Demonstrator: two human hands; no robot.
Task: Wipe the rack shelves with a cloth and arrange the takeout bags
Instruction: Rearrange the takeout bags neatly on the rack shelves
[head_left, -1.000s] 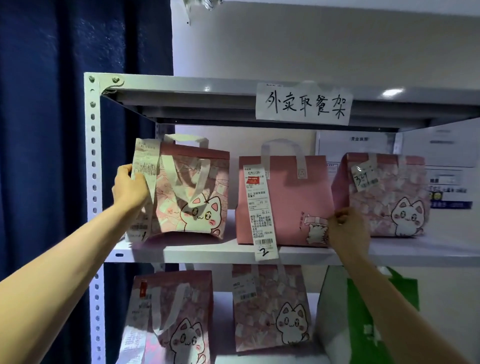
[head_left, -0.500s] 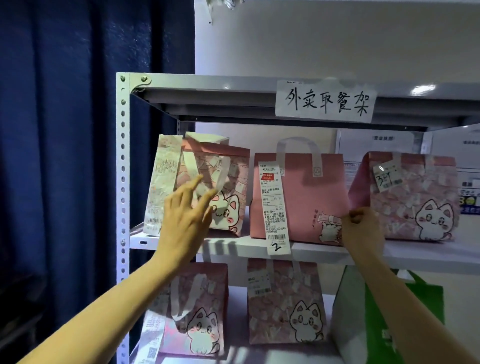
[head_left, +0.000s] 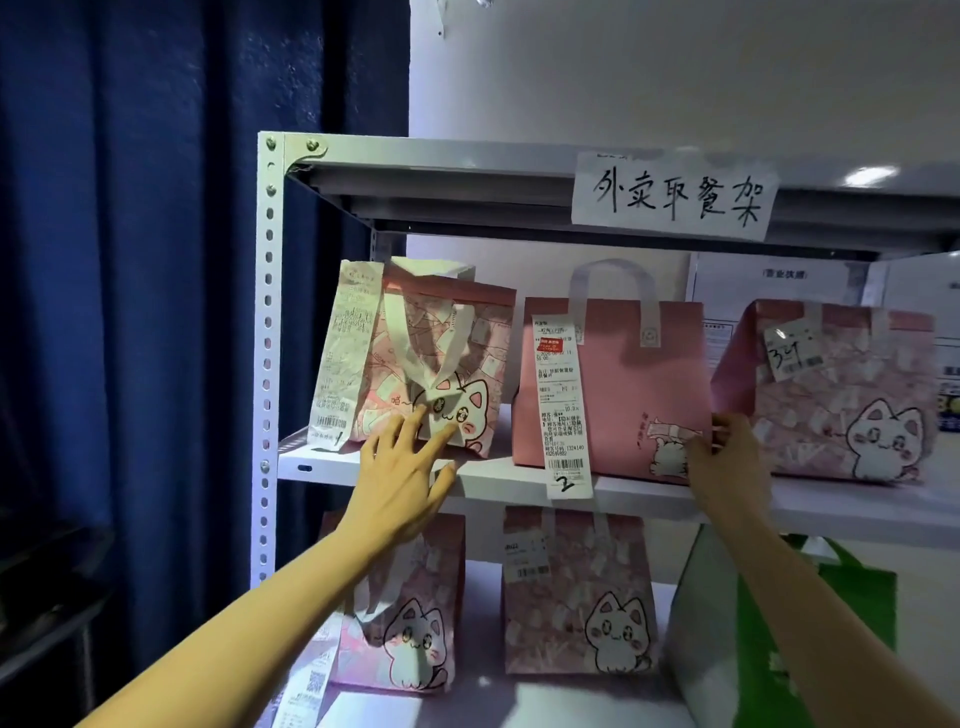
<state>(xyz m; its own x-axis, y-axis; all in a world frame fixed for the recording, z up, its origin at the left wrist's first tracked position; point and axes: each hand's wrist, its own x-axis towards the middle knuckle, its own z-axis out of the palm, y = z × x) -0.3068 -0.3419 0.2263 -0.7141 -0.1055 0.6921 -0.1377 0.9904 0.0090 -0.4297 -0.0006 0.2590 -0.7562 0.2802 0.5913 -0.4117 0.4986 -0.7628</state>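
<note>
Lower shelf, 6 o'clock: patterned cat bag (head_left: 405, 623) at left; second cat bag (head_left: 576, 597) at centre; green bag (head_left: 831, 649) at 4 o'clock. Left hand (head_left: 405, 480), fingers straight and spread, tips touching the front of the left takeout bag (head_left: 441, 358) on the middle shelf (head_left: 498, 480); long receipt (head_left: 345, 353) hanging on that bag's left side. Right hand (head_left: 727, 467), fingers curled, gripping the right edge of the plain pink bag (head_left: 623, 389), centre, receipt marked 2 (head_left: 563, 410). Third cat bag (head_left: 841, 389) at 3 o'clock, beside it. Handwritten sign (head_left: 672, 195) on the top shelf edge, 1 o'clock; blue curtain (head_left: 156, 260) at 9 o'clock.
</note>
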